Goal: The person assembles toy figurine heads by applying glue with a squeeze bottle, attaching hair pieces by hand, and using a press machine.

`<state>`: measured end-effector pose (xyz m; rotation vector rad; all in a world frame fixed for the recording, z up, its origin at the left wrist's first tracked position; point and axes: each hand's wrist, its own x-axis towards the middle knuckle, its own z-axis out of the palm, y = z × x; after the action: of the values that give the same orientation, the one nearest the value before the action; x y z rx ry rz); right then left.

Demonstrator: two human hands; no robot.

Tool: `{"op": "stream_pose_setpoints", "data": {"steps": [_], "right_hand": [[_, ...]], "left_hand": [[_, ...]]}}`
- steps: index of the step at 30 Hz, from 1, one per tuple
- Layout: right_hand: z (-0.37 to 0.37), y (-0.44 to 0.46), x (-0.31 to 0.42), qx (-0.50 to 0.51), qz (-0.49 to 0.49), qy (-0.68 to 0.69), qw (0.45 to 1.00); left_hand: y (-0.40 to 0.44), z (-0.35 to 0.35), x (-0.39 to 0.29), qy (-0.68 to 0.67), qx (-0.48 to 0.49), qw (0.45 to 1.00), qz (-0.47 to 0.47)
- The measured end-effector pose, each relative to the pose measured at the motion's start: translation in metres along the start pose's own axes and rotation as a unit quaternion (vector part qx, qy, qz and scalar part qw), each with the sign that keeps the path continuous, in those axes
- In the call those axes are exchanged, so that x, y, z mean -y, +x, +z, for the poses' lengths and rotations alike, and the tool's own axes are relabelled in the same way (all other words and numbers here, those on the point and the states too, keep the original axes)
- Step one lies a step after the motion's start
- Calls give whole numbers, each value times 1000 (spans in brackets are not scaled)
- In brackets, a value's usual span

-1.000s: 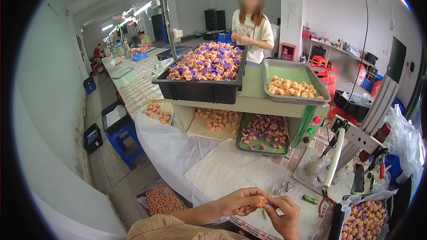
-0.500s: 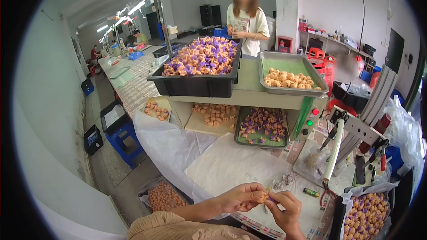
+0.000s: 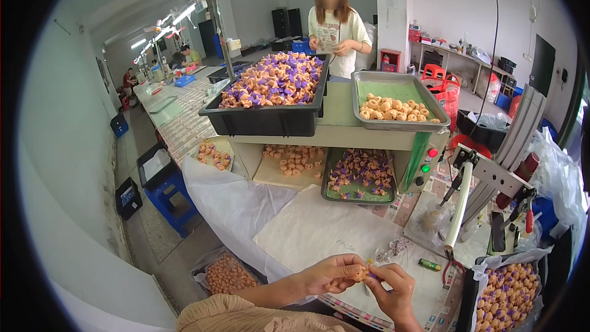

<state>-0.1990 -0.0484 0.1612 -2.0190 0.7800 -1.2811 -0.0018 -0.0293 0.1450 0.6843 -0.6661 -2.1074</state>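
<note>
My left hand [image 3: 337, 274] and my right hand [image 3: 393, 288] meet above the white-covered bench [image 3: 307, 227]. Pinched in my left fingers is a small peach-orange plastic piece [image 3: 360, 275], mostly hidden by them. My right thumb and fingers close on a purple bit [image 3: 372, 276] at its right side; whether the two are joined I cannot tell. Just behind my hands lies a heap of tiny loose parts [image 3: 393, 249]. A green battery-like cylinder [image 3: 429, 265] and red-handled pliers [image 3: 453, 268] lie to the right.
A black bin [image 3: 264, 124] heaped with orange-purple pieces and a metal tray [image 3: 399, 125] of round pieces stand on a shelf. Below sits another tray [image 3: 359, 200]. A lever press [image 3: 485, 178] rises at right, above a lined crate [image 3: 507, 301]. A person [image 3: 338, 31] stands behind.
The view has shifted slightly. My hands keep nearly the same place and grip. The person behind has moved their hands apart a little and holds something pale.
</note>
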Motion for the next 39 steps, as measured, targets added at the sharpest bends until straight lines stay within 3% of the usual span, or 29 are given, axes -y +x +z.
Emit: {"op": "stream_pose_setpoints", "data": {"steps": [19, 25, 27, 31, 39], "right_hand": [[-15, 12, -14, 42, 37, 9, 998], [-56, 34, -26, -74, 38, -98, 992], [-68, 41, -30, -110, -10, -192, 975], [-75, 54, -27, -99, -86, -249, 960], [-86, 56, -28, -128, -98, -270, 949]], "left_hand": [[8, -12, 3, -84, 23, 996, -1], [4, -28, 1, -208, -2, 978, -10], [2, -31, 2, -227, -10, 974, -4], [0, -35, 5, -265, -11, 964, -2], [-1, -44, 12, -324, -43, 945, 10]]}}
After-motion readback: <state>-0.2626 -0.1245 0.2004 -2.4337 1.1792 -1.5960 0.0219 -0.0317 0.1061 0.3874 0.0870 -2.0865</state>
